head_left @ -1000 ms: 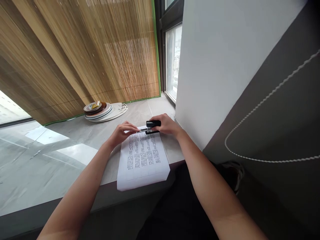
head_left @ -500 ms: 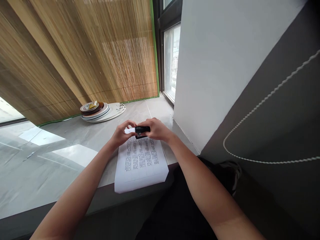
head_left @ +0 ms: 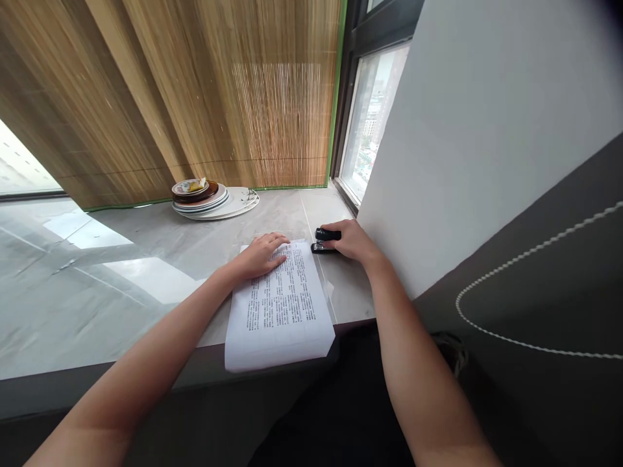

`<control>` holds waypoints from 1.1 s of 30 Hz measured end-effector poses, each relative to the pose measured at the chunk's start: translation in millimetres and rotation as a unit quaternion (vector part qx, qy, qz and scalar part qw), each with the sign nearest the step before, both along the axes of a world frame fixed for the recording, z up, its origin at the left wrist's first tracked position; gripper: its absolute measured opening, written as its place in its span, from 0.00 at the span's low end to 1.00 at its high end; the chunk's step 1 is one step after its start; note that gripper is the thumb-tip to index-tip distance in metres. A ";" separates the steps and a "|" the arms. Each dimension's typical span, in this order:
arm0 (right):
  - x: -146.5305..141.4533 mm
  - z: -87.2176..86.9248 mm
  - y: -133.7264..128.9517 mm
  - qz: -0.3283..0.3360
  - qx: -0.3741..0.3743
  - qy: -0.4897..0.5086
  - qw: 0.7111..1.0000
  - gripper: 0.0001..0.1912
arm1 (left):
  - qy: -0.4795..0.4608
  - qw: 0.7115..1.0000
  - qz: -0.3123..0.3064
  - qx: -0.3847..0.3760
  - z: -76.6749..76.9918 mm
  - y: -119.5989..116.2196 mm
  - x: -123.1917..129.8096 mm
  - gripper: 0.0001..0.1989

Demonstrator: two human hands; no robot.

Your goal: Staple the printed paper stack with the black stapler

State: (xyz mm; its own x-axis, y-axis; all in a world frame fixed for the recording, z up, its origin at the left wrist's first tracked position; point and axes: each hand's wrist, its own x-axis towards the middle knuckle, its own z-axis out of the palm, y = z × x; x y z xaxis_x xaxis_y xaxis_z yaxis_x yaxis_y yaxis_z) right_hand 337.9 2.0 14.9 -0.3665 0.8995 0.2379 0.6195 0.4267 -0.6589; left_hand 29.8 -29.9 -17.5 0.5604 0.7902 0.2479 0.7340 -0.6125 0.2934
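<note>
Printed paper (head_left: 282, 311) lies on the grey stone sill, its near end drooping over the front edge. My left hand (head_left: 263, 255) rests flat on the upper left part of the paper, fingers stretched out. Just right of the paper's top corner, a black stapler (head_left: 327, 235) is in the grip of my right hand (head_left: 353, 240). Its jaws point left and stand apart, with no paper between them. Whether the paper is one sheet or several cannot be made out.
A stack of plates (head_left: 199, 198) sits at the back of the sill (head_left: 160, 243), before a bamboo blind (head_left: 219, 97). To the right are a window (head_left: 374, 117) and a white wall (head_left: 462, 130). A beaded cord (head_left: 487, 329) hangs in a loop at far right.
My right hand has drawn the stapler off the paper's top edge, to the right. My left hand has gone from pinching the paper's top to lying flat on it. The view has shifted.
</note>
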 end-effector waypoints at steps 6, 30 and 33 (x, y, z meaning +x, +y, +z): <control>-8.3 -2.0 0.1 0.028 0.032 -0.022 0.999 0.19 | 0.000 0.996 -0.081 -0.040 4.9 -6.1 8.0 0.18; -45.0 4.3 -16.2 0.138 0.020 -0.020 0.990 0.21 | -0.058 0.985 -0.145 -0.066 1.8 -7.7 13.8 0.25; -46.4 2.9 -16.2 0.113 0.028 -0.052 0.992 0.22 | -0.046 0.986 -0.139 -0.073 -1.3 -7.7 13.9 0.25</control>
State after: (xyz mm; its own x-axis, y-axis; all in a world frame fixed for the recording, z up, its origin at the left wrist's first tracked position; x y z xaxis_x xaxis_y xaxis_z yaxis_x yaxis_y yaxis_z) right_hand 291.4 -14.2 17.8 -0.5828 0.7776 0.2360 0.5664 0.5969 -0.5682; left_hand 43.7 -37.6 -18.8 0.7413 0.6396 0.2035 0.5087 -0.7331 0.4514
